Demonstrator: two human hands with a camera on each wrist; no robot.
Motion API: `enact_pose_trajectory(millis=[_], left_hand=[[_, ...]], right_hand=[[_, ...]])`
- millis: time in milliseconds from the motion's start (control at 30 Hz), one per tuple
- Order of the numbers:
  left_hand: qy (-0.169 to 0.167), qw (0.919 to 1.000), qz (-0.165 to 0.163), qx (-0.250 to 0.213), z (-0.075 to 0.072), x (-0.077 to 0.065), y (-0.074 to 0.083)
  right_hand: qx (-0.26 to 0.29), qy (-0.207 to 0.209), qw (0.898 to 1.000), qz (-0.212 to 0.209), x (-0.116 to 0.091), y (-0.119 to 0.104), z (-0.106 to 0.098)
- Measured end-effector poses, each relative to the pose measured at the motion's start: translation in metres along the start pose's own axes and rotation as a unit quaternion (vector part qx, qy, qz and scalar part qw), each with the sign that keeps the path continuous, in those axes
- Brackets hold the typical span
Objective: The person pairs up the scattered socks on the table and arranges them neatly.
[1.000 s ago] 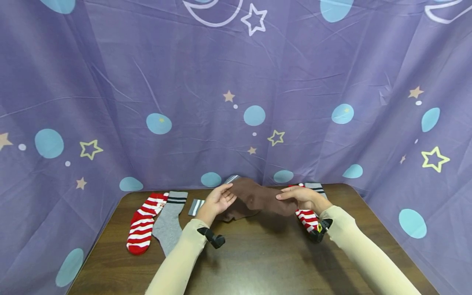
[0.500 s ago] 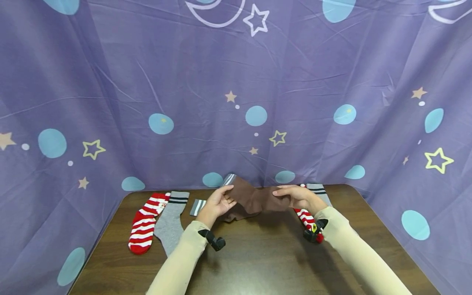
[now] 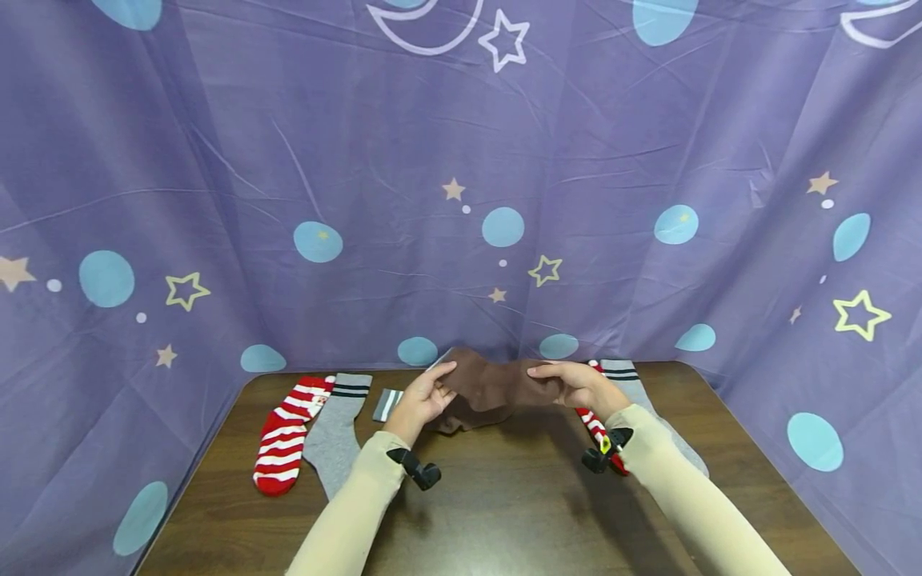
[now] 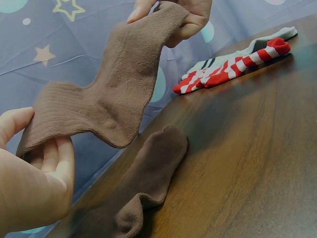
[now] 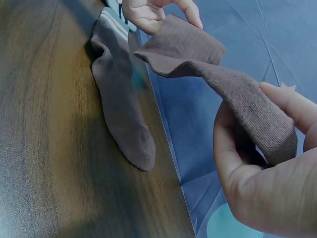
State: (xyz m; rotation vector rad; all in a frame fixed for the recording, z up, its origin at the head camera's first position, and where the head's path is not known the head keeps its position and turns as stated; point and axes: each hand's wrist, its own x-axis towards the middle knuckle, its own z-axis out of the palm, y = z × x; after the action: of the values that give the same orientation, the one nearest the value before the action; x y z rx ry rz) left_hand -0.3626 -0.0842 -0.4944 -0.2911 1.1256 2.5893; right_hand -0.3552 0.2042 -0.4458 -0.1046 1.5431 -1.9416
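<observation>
Purple cloth (image 3: 403,144) with stars hangs behind a wooden table (image 3: 497,512), where one brown sock (image 5: 119,99) lies. Above that lying sock, a second brown sock (image 4: 121,74) is held up: the left hand (image 3: 423,398) pinches its ribbed top, and the right hand (image 3: 585,387) grips its foot end. Left of the lying sock are a red striped sock (image 3: 281,436) and a gray sock (image 3: 333,438); right of it, the right arm (image 3: 695,484) partly hides another striped sock (image 3: 594,424) and another gray sock (image 3: 627,387).
</observation>
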Motion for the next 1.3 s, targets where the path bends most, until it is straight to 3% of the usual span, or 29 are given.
enact_pose_trajectory(millis=[167, 500, 1067, 1300], left_hand=[[0.009, 0.9994, 0.001, -0.033, -0.003, 0.000, 0.004], [0.001, 0.9987, 0.003, -0.051, -0.007, -0.005, 0.011], [0.014, 0.9993, 0.011, -0.031, -0.014, -0.006, 0.032], [0.019, 0.9988, 0.004, -0.044, -0.018, -0.006, 0.036]], right_hand=[[0.012, 0.012, 1.000, 0.001, 0.002, 0.000, -0.001], [0.018, 0.032, 0.999, 0.005, 0.000, 0.001, -0.005], [0.015, 0.076, 0.996, 0.037, -0.003, -0.004, -0.015], [0.010, 0.094, 0.995, 0.037, -0.003, -0.005, -0.019]])
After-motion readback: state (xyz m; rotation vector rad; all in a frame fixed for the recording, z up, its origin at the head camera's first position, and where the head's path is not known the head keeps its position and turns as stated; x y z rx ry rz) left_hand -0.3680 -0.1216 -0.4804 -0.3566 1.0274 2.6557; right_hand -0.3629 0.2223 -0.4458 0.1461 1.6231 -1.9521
